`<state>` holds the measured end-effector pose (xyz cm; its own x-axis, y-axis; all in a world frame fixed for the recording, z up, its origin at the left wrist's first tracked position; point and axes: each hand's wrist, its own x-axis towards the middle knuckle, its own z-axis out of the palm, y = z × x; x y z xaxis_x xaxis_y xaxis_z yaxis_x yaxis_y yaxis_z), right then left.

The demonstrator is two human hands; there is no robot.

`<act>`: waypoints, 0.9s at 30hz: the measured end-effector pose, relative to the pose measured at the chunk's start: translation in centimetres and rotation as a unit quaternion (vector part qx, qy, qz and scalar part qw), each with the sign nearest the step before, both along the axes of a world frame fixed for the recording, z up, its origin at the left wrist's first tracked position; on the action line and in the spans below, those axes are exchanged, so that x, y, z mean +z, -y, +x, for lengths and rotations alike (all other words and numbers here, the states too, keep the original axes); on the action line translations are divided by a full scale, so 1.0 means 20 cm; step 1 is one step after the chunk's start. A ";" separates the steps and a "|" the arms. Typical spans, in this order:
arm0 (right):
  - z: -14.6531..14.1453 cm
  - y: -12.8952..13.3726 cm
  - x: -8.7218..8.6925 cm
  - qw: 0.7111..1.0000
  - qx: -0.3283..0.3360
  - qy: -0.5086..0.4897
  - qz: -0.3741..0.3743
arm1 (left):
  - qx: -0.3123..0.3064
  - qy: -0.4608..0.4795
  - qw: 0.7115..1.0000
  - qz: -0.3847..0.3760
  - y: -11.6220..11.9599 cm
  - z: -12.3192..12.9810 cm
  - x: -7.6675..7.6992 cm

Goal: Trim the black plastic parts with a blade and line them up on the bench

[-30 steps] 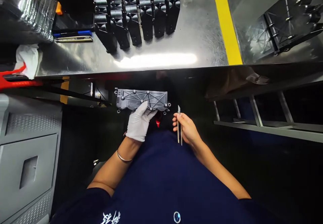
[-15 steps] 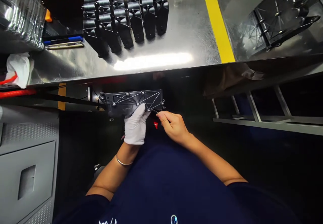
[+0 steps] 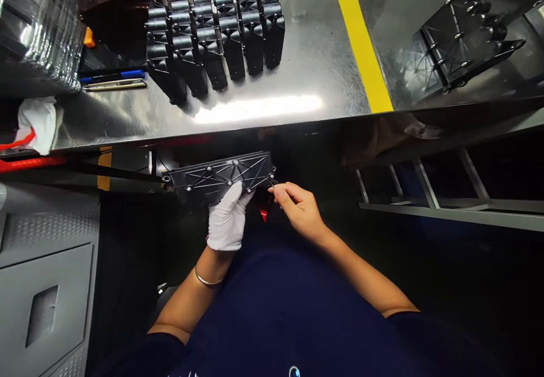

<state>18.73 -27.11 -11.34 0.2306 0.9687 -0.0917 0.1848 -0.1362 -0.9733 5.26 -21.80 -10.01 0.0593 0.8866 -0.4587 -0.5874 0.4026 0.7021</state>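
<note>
A black ribbed plastic part point(image 3: 219, 176) with small round bosses hangs in front of the bench edge, its left end a little lower than its right. My left hand point(image 3: 226, 218), in a white glove, grips its lower edge with the thumb on top of the ribs. At the part's lower right corner is my bare right hand point(image 3: 300, 207), thumb and forefinger pinched together. Something thin seems to stick out of the pinch towards the corner boss, too small to make out.
Several black plastic parts point(image 3: 232, 48) stand in rows on the metal bench point(image 3: 306, 82), and more lie right of the yellow stripe point(image 3: 361, 37). Pens point(image 3: 114, 76), a stack of clear trays point(image 3: 38, 31) and a white cloth point(image 3: 38, 125) are at left. A metal rack point(image 3: 429, 181) stands right.
The part has tilted, its left end lower and shifted left. My right hand has moved slightly right, from the lower edge boss to the corner one, still pinched.
</note>
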 end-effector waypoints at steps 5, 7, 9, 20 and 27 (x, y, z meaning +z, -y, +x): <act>-0.03 0.00 0.00 1.000 0.012 0.022 0.005 | 0.003 0.004 1.000 -0.007 0.00 -0.01 0.00; -0.05 0.00 -0.01 0.999 0.018 0.029 0.007 | 0.010 0.003 1.000 -0.013 0.00 -0.01 0.00; -0.06 0.00 -0.01 0.999 0.016 0.034 0.008 | 0.011 0.003 1.000 -0.017 0.00 -0.01 0.00; -0.11 0.00 -0.03 0.999 -0.021 -0.026 0.015 | 0.039 -0.034 0.998 -0.019 0.03 0.01 -0.01; -0.04 0.00 0.01 0.997 -0.058 -0.029 0.041 | -0.001 0.004 1.000 -0.010 0.01 -0.04 -0.02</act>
